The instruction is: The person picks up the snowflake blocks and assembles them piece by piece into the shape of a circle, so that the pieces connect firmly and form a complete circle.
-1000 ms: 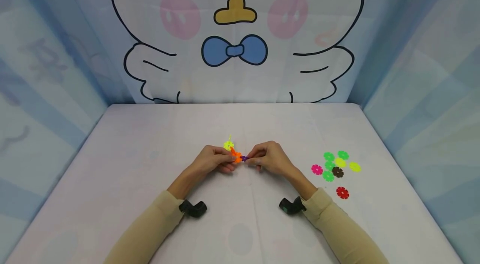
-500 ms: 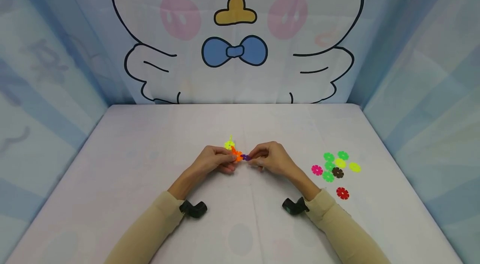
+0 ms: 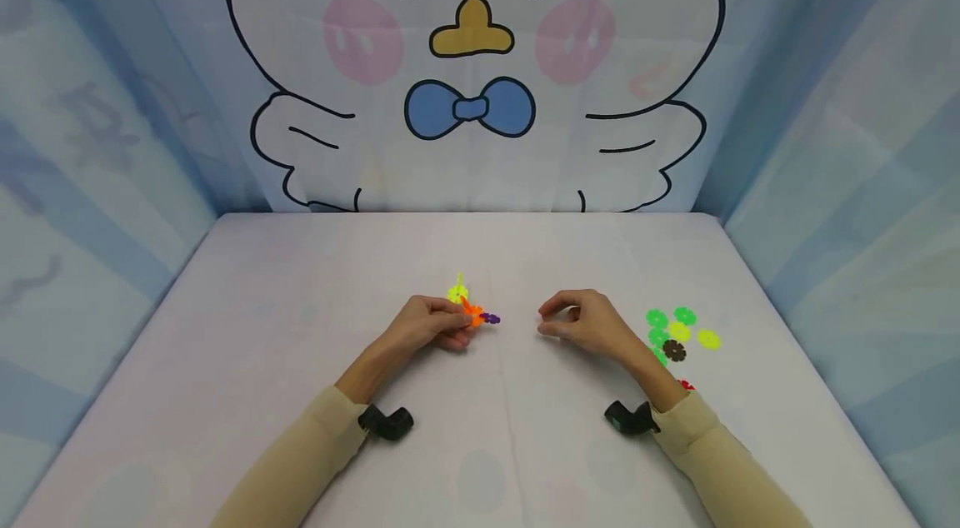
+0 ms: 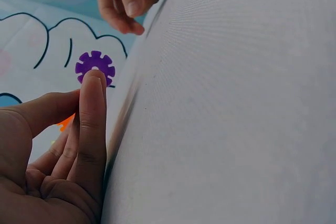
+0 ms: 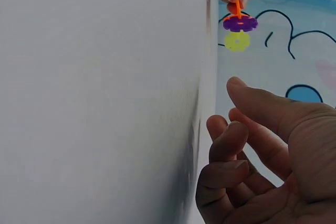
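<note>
My left hand [image 3: 423, 324] pinches a joined cluster of notched plastic snowflake discs by its orange part [image 3: 474, 312], above the middle of the table. A purple disc [image 3: 491, 318] sticks out from the cluster's right side, and yellow discs [image 3: 457, 293] are at its far end. In the left wrist view the purple disc [image 4: 95, 66] shows its notched face beyond the fingertips; in the right wrist view it appears almost edge-on. Off to the right of the cluster, my right hand [image 3: 585, 324] holds nothing, its thumb apart from the loosely bent fingers.
Loose snowflake discs lie on the right of the white table [image 3: 375, 461]: several green ones [image 3: 686, 316], yellow ones [image 3: 708, 339] and a brown one [image 3: 674, 351]. A red disc [image 3: 686, 384] is partly behind the right forearm. A printed curtain [image 3: 468, 170] stands behind the table.
My right hand has let go of the purple disc and moved right, towards the loose discs. Its arm now covers the pink disc and part of the red one. The left hand stays in place.
</note>
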A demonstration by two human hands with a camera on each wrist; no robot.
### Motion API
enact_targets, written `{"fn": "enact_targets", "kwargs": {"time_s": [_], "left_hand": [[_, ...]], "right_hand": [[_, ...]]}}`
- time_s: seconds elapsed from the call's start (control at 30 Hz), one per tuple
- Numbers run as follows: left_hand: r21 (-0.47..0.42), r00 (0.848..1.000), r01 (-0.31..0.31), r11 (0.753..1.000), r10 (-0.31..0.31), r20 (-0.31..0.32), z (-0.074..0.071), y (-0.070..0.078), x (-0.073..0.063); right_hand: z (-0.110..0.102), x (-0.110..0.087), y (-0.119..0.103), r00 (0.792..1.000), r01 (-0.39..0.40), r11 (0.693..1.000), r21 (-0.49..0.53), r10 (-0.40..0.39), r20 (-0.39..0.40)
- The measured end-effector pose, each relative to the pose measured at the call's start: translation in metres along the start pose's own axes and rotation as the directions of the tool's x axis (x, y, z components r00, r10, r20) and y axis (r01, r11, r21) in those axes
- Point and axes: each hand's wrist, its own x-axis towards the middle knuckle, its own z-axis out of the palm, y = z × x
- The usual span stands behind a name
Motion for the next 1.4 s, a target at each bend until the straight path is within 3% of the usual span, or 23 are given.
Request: {"fn": "enact_targets", "kwargs": {"time_s": [0.47, 0.73, 0.9, 1.2, 1.4], "left_hand": [[-0.015, 1.000, -0.009, 1.000, 0.009, 0.018, -0.001, -0.002, 0.000], [-0.009, 1.000, -0.008, 1.000, 0.008, 0.022, -0.002, -0.001, 0.001], [-0.013, 0.999, -0.024, 1.000, 0.024, 0.037, -0.002, -0.001, 0.001], [-0.012, 1.000, -0.001, 1.000, 0.001, 0.018, -0.002, 0.000, 0.000], [-0.008, 1.000, -0.013, 1.000, 0.014, 0.026, -0.003, 0.000, 0.000]], "right_hand": [[-0.042, -0.023, 0.031, 0.994, -0.099, 0.992, -0.078, 0.096, -0.048], [-0.070, -0.039, 0.055, 0.998, -0.064, 0.982, -0.175, 0.065, 0.004], [-0.086, -0.050, 0.062, 0.994, -0.090, 0.974, -0.210, 0.102, 0.045], [-0.090, -0.057, 0.069, 0.985, -0.108, 0.975, -0.192, 0.131, 0.109], [-0.090, -0.053, 0.066, 0.987, -0.106, 0.981, -0.161, 0.123, 0.099]]}}
